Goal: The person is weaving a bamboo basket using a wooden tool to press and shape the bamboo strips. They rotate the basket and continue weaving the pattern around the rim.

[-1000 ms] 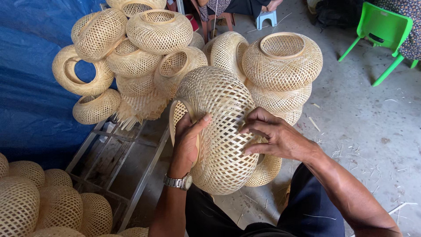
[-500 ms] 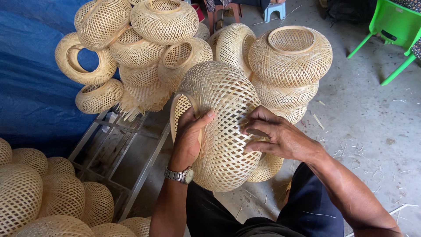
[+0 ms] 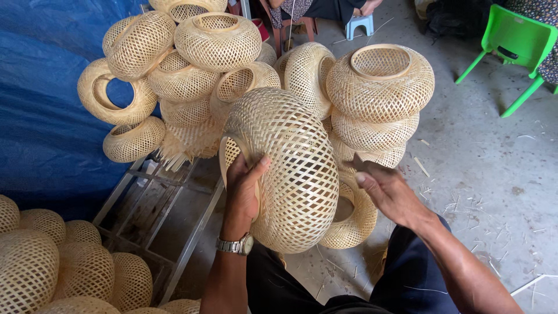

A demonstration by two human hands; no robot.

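Note:
A round woven bamboo basket [image 3: 290, 163], lattice-patterned and pale tan, stands on edge in front of me. My left hand [image 3: 244, 186] grips its rim at the opening on the left side, thumb hooked over the edge; a silver wristwatch [image 3: 235, 245] sits on that wrist. My right hand [image 3: 386, 189] hovers just right of the basket, fingers apart, a small gap from the weave. Behind it lies another woven basket [image 3: 354, 218] on the floor.
A pile of similar woven baskets [image 3: 203, 52] rises behind, with a stack [image 3: 381, 87] to the right. More baskets [image 3: 52, 267] sit at lower left beside a metal frame [image 3: 157, 197] and blue tarp [image 3: 40, 87]. A green plastic chair [image 3: 517, 46] stands at upper right on concrete strewn with bamboo slivers.
My right hand has come off the basket's right side and now hangs just clear of it. The left hand keeps its hold on the rim; the basket has turned slightly.

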